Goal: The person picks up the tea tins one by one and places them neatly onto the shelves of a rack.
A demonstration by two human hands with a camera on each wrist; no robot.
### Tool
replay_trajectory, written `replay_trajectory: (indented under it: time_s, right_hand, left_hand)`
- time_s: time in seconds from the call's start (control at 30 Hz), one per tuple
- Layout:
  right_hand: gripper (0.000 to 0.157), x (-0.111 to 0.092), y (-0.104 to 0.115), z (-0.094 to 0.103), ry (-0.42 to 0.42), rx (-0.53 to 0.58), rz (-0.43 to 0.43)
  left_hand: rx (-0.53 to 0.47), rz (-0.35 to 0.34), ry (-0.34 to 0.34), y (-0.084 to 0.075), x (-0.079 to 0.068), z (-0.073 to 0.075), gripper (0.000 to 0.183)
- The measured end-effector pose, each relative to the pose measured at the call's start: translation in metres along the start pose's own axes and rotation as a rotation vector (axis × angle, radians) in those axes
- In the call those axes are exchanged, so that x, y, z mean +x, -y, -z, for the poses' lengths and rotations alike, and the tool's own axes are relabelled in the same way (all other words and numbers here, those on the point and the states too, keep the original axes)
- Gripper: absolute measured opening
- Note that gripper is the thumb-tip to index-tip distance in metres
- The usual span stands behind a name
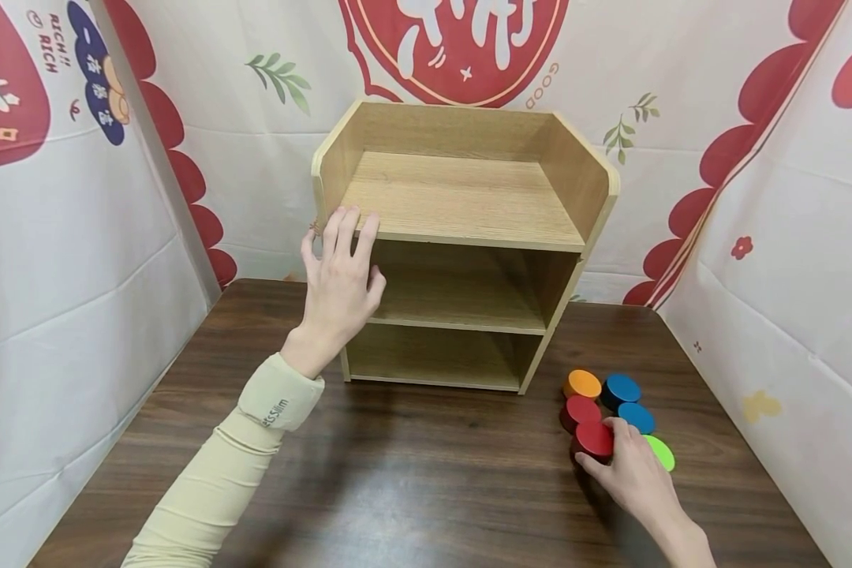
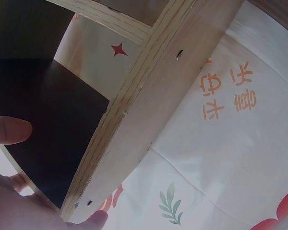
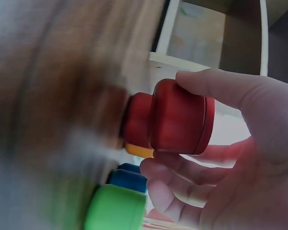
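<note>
My right hand pinches a small round red jar between thumb and fingers at the table's right. Just beyond it is a second red jar; whether the held jar touches the table cannot be told. An orange jar, two blue jars and a bright green jar are grouped close by. On the upper left front edge of a wooden shelf unit rests my left hand, its fingers over the top board. The left thumb lies in front of the compartment below, apart from the side panel.
The shelf unit has a top surface with raised sides and two compartments under it. It stands at the back of a dark wooden table. Printed white cloth hangs behind and on both sides.
</note>
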State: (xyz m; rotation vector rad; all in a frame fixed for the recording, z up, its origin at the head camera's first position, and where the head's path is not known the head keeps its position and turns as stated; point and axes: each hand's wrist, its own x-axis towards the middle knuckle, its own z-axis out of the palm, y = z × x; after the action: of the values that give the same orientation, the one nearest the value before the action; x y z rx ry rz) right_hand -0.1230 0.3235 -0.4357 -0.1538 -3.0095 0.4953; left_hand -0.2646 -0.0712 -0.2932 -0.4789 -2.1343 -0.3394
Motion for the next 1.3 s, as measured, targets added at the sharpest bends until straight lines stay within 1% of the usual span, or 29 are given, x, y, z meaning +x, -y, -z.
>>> replay_trajectory:
  time_s: [0.33,0.6,0.87,1.0,1.2,1.3]
  right_hand:
    - [0.068,0.006,0.016,0.015,-0.134,0.061,0.129]
    - [0.070,0.015,0.030,0.029,-0.190,0.047,0.155]
    - [0.063,0.025,0.043,0.042,-0.248,0.048,0.195]
    - [0.062,0.030,0.051,0.051,-0.249,0.067,0.217]
    - [0.068,0.037,0.064,0.065,-0.212,0.087,0.222]
    - [0.067,0.041,0.070,0.071,-0.208,0.093,0.236]
  left_hand:
    - [0.003,-0.001,0.005,0.001,0.000,0.001,0.069]
    - [-0.006,0.002,0.000,0.001,0.000,0.002,0.070]
    - [-0.011,0.008,0.008,0.000,-0.002,0.002,0.069]
    - [-0.014,0.011,0.011,0.000,-0.002,0.002,0.069]
    - [-0.016,0.001,-0.010,0.000,-0.001,0.001,0.069]
    - [-0.012,-0.004,-0.016,0.000,0.000,0.000,0.069]
